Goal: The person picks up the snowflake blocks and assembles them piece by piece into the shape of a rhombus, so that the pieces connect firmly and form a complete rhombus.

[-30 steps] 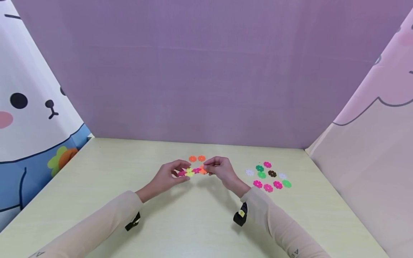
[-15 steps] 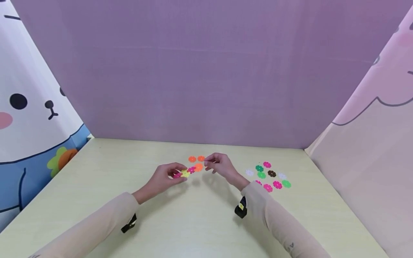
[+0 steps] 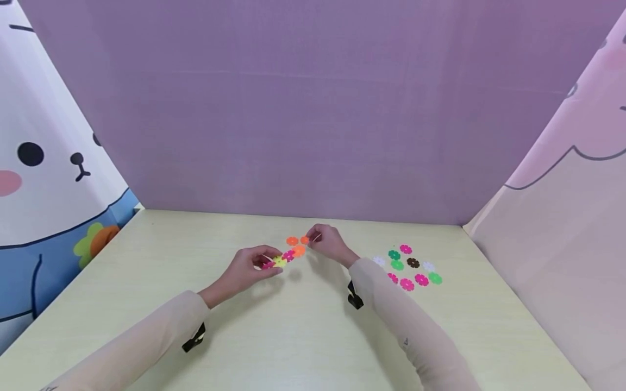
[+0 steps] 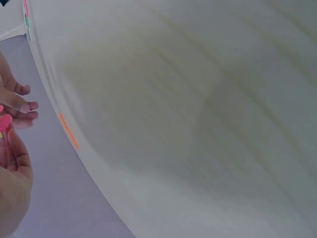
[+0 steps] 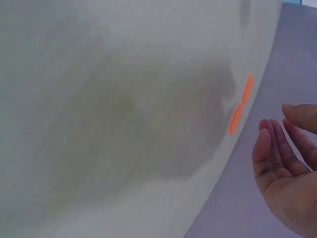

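My left hand (image 3: 242, 270) pinches a short chain of flat flower-shaped pieces (image 3: 280, 262) between thumb and fingers. The chain runs pink, yellow, pink, with an orange piece (image 3: 299, 251) at its far right end, held above the table. Two loose orange flower pieces (image 3: 292, 240) lie side by side on the tabletop just beyond it. My right hand (image 3: 333, 244) is at the right-hand one, fingertips overlapping its edge in the head view. In the right wrist view the right hand's fingers (image 5: 277, 163) are loosely bent, a gap shows beside the thumb, and nothing is between them.
To the right lies a scatter of several flower pieces in pink, green, white and brown (image 3: 413, 263). A purple panel (image 3: 313, 108) rises behind the pale table (image 3: 274, 336). Cartoon-printed cloths stand at the left (image 3: 54, 163) and right.
My right hand has let go of the chain's orange end and moved up and away to the loose orange pieces. My left hand has drawn slightly left, keeping the chain.
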### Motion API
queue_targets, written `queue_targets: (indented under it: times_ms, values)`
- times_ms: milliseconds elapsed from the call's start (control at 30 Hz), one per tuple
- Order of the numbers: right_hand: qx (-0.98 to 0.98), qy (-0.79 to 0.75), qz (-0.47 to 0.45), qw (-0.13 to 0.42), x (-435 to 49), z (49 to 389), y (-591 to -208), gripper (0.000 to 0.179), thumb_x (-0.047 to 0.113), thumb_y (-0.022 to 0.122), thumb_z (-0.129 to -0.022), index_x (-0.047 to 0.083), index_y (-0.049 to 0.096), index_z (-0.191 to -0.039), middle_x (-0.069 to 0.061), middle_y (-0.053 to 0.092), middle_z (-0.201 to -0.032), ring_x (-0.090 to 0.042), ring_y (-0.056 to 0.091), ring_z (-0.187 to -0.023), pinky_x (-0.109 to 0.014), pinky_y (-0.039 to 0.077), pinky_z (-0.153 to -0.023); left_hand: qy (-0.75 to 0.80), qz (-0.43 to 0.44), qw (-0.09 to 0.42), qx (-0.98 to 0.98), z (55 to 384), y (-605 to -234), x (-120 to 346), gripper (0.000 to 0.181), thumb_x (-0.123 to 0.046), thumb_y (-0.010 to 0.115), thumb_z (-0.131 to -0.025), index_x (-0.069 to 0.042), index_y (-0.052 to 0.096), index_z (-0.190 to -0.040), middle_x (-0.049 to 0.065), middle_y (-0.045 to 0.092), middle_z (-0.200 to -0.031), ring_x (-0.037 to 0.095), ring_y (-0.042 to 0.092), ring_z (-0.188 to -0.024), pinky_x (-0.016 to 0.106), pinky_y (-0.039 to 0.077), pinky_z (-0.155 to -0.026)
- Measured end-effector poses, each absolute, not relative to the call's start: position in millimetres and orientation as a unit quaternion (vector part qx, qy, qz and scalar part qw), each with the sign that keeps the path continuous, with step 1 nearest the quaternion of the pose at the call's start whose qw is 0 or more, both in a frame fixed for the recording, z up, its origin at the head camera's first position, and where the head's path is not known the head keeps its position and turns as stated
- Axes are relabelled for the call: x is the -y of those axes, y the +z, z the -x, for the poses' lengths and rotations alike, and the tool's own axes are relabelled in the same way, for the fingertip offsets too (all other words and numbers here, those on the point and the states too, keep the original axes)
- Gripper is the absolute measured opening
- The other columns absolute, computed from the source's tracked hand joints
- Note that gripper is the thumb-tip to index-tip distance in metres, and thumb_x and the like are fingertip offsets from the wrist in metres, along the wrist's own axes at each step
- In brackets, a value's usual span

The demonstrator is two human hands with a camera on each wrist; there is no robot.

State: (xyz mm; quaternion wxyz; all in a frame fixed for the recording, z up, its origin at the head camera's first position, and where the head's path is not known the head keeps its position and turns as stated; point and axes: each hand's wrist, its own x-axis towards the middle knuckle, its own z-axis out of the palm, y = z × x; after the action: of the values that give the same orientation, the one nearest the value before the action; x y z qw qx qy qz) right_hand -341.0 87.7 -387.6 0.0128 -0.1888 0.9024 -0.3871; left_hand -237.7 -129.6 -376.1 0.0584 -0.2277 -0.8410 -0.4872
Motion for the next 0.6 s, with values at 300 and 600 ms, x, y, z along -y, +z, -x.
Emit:
queue_targets:
  times_ms: [300,600]
  values:
    - [-0.924,-0.325,0.198,0.041,-81,364,-398,0.022,-0.004,0.060,-0.081,-0.002,0.061,-0.103,-0.015,0.063,-0.102,-0.021,0.058,-0.090,-0.030,0.050,-0.082,-0.485,0.222,0.052,0.844,229,-364,128,0.031,-0.006,0.072,-0.077,0.002,0.063,-0.105,0.016,0.067,-0.098,0.022,0.061,-0.076,0.023,0.052,-0.068]
    - [-0.943,-0.264,0.196,0.049,-74,371,-403,0.027,-0.005,0.058,-0.080,0.002,0.061,-0.107,-0.010,0.061,-0.107,-0.023,0.055,-0.097,-0.033,0.048,-0.089,-0.485,0.216,0.048,0.846,228,-364,130,0.031,-0.006,0.071,-0.077,0.001,0.063,-0.106,0.017,0.066,-0.100,0.023,0.060,-0.076,0.022,0.052,-0.068]
